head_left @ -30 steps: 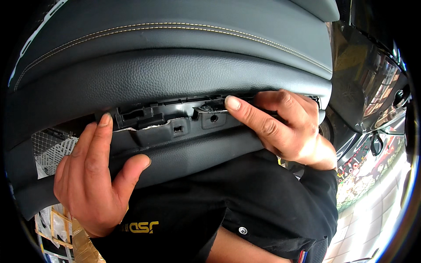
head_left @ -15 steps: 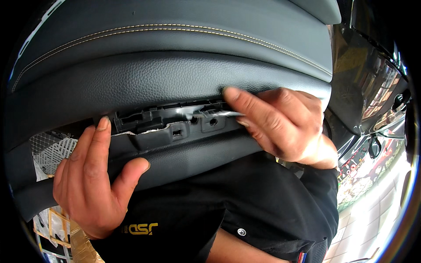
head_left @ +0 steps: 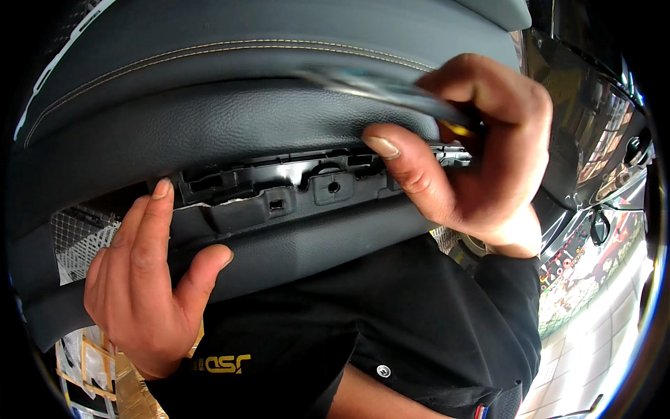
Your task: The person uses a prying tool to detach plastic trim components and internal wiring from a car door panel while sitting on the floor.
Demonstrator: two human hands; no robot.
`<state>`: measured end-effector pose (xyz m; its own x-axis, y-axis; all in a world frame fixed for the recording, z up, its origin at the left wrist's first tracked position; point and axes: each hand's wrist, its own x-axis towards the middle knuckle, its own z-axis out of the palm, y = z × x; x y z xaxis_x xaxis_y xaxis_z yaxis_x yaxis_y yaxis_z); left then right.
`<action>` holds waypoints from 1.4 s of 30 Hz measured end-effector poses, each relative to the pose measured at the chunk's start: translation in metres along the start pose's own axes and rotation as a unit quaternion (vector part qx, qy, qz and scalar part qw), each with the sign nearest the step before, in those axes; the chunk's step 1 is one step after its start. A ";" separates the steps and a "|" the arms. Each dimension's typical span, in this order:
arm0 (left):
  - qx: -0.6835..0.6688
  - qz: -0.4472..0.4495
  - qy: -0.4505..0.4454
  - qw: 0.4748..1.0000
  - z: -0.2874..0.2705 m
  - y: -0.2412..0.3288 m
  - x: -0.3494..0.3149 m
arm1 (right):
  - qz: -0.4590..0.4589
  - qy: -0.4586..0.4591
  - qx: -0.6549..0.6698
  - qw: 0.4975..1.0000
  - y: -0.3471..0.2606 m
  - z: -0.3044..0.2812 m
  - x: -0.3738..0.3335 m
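Note:
A black leather-look car door panel (head_left: 272, 115) with double pale stitching lies across the view. Along it runs a long recess (head_left: 307, 187) of bare black plastic, with clip slots, a round hole and a pale ragged edge. My left hand (head_left: 143, 279) rests at the left end of this recess, index fingertip on its edge, thumb spread apart on the lower padded strip (head_left: 300, 244). Above the recess, my right hand (head_left: 495, 153) has its fingers curled round a slim tool (head_left: 391, 94) with a metallic front and a yellow patch near the grip. Motion smears the tool, so its kind is unclear.
My black sleeve (head_left: 279, 328) and clothing fill the near side. Glossy dark car bodywork (head_left: 586, 126) stands at the right. Below the panel's left end are a mesh-patterned item (head_left: 84, 241) and brown wrapping (head_left: 136, 391). A tiled floor (head_left: 579, 349) shows at lower right.
My right hand has lifted the slim tool out of the recess, up over the padded panel. Its thumb now stands apart from the fingers. My left hand has barely moved.

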<state>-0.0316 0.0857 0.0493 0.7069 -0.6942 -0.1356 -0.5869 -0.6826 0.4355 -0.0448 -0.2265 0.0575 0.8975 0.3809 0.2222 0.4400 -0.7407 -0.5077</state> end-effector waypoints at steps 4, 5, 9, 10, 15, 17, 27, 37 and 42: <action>-0.005 0.003 0.001 1.000 -0.001 -0.002 -0.002 | -0.009 -0.094 -0.004 0.996 -0.011 -0.005 -0.009; -0.006 0.001 0.001 1.000 -0.001 -0.003 -0.003 | -0.018 -0.116 -0.007 0.993 -0.013 -0.007 -0.011; 0.010 0.008 -0.001 1.000 0.000 -0.004 -0.002 | 0.020 -0.169 -0.017 0.985 -0.016 -0.014 -0.024; 0.011 0.008 -0.001 1.000 0.000 -0.003 -0.001 | 0.028 -0.172 -0.017 0.984 -0.017 -0.014 -0.025; 0.012 0.000 -0.006 1.000 0.001 -0.002 0.001 | 0.027 -0.172 -0.033 0.984 -0.013 -0.011 -0.031; 0.012 0.000 -0.011 1.000 0.001 -0.001 0.001 | 0.017 -0.169 -0.040 0.985 -0.011 -0.010 -0.033; 0.005 0.006 -0.015 1.000 0.003 -0.004 0.001 | 0.009 -0.183 -0.065 0.981 -0.013 -0.008 -0.030; -0.003 0.008 -0.023 1.000 0.002 -0.004 0.001 | -0.035 -0.217 -0.135 0.966 -0.018 -0.008 -0.029; -0.021 0.004 -0.019 1.000 0.003 -0.004 0.000 | -0.078 -0.263 -0.189 0.943 -0.018 -0.012 -0.021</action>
<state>-0.0307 0.0876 0.0449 0.6870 -0.7077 -0.1651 -0.5738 -0.6677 0.4743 -0.0712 -0.2273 0.0720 0.7269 0.6491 -0.2244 0.6329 -0.7600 -0.1481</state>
